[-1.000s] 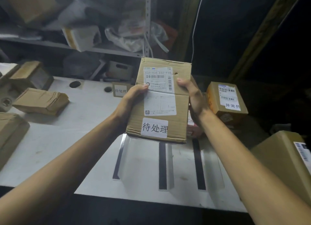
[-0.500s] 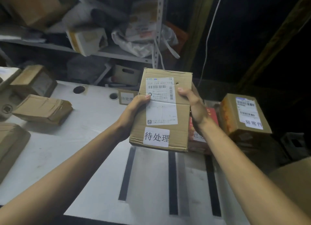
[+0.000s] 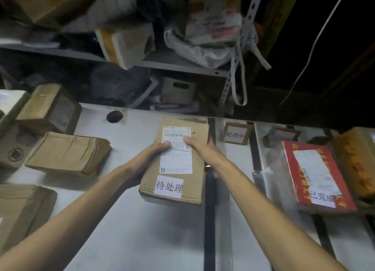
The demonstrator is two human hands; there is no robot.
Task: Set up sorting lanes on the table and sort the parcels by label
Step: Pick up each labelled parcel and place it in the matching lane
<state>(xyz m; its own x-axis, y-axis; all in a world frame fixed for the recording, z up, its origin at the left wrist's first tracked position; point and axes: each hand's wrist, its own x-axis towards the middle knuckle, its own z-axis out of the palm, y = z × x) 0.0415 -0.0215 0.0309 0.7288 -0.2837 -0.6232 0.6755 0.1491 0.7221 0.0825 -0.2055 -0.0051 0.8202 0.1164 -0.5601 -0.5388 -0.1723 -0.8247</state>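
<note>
A flat brown parcel (image 3: 197, 169) with a shipping label and a white sticker reading 待处理 lies low over the white table (image 3: 142, 240), left of the first black tape line (image 3: 210, 220). My left hand (image 3: 150, 159) grips its left side and my right hand (image 3: 199, 149) grips its right side, thumbs on the label. A small card sign (image 3: 236, 134) reading 处理中 stands at the back of the neighbouring lane. A red parcel (image 3: 316, 175) stickered 已完成 lies in the lane further right.
Several brown parcels (image 3: 69, 155) sit on the table's left part, one (image 3: 20, 212) at the near left edge. An orange-brown box (image 3: 357, 161) is at the far right. A cluttered metal shelf (image 3: 178, 65) stands behind the table. More black tape lines (image 3: 255, 155) run front to back.
The parcel has come down from chest height, tilted toward me, to lie flat low over the table's left lane. My view has shifted left and down.
</note>
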